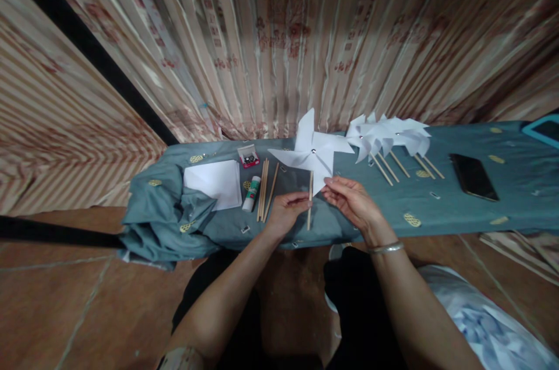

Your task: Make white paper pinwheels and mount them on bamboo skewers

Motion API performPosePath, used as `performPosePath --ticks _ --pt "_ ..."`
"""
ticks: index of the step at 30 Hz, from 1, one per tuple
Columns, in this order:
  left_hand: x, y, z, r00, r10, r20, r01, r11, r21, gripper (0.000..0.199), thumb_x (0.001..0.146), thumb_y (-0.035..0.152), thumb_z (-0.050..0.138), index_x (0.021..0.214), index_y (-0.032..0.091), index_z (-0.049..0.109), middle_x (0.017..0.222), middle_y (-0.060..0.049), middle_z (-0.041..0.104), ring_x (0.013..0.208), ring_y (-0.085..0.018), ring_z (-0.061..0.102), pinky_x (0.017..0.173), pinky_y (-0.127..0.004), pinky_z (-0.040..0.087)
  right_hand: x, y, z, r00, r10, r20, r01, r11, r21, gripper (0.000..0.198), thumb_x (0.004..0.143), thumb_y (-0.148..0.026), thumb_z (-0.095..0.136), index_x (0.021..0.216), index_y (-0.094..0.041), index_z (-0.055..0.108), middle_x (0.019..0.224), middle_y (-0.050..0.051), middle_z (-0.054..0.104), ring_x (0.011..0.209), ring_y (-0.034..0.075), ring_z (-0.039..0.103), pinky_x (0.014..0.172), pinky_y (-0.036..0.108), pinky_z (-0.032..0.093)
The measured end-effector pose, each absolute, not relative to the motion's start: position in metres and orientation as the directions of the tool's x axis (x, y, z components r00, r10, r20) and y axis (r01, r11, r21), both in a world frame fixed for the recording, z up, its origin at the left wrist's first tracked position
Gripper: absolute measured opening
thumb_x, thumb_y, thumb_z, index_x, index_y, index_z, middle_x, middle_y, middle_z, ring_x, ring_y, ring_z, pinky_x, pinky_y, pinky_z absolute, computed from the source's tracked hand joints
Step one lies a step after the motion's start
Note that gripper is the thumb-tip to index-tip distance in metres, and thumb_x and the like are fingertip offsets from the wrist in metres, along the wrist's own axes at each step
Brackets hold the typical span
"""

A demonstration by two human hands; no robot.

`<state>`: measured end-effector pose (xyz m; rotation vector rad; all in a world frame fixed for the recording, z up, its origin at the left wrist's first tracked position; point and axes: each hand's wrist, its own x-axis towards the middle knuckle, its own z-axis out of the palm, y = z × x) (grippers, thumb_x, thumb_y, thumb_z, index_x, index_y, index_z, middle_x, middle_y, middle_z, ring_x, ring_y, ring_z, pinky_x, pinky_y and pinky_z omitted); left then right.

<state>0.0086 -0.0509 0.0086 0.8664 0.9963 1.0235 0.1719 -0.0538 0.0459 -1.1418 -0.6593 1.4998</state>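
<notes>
A white paper pinwheel (pixel 321 144) with a silver pin at its centre stands upright on a thin wooden stick (pixel 310 215). My left hand (pixel 288 210) pinches that stick below the blades. At the lower blade's tip, the fingers of my right hand (pixel 349 198) are closed on the paper. Left of my hands lie several loose wooden sticks (pixel 262 189), a glue stick (pixel 251 194) with a white and green body, a small red and white box of pins (pixel 248 157) and a stack of white paper (pixel 213 180).
Several finished-looking pinwheels (pixel 388 134) lie overlapping at the back right. A dark phone (pixel 474 176) rests farther right, and a blue-edged object (pixel 544 128) sits at the far right. Patterned curtains (pixel 279 38) hang behind the green cloth (pixel 384 221). A filled plastic bag (pixel 484 317) is on the floor.
</notes>
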Motion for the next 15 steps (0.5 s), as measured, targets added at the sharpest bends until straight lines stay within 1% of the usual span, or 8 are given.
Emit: performPosePath --ticks 4,10,15 --pt "0.008 -0.052 0.010 0.199 0.945 -0.260 -0.278 0.309 0.909 0.037 0.044 0.033 0.089 0.075 0.017 0.078 0.074 -0.003 0.075 0.071 -0.016 0.066 0.082 -0.033 0.053 0.173 -0.052 0.046 0.092 0.948 -0.305 -0.464 -0.230 -0.855 0.035 0.048 -0.038 0.093 0.069 -0.020 0.071 0.062 -0.002 0.070 0.053 0.008 0.063 0.053 0.016 0.053" --pt "0.008 -0.054 0.008 0.230 0.935 -0.269 -0.241 0.323 0.915 0.039 0.044 0.034 0.089 0.077 0.016 0.078 0.073 -0.003 0.075 0.071 -0.016 0.066 0.080 -0.032 0.053 0.178 -0.046 0.048 0.094 0.955 -0.283 -0.494 -0.201 -0.846 0.037 0.055 -0.047 0.088 0.074 -0.023 0.067 0.069 -0.001 0.074 0.059 0.013 0.066 0.055 0.022 0.054" --pt "0.008 -0.054 0.007 0.268 0.923 -0.278 -0.238 0.343 0.909 0.035 0.045 0.030 0.089 0.076 0.017 0.078 0.071 -0.002 0.074 0.070 -0.016 0.065 0.081 -0.032 0.052 0.182 -0.043 0.046 0.085 0.963 -0.254 -0.452 -0.190 -0.872 0.033 0.059 -0.041 0.087 0.077 -0.022 0.067 0.069 0.000 0.074 0.062 0.015 0.068 0.058 0.025 0.057"
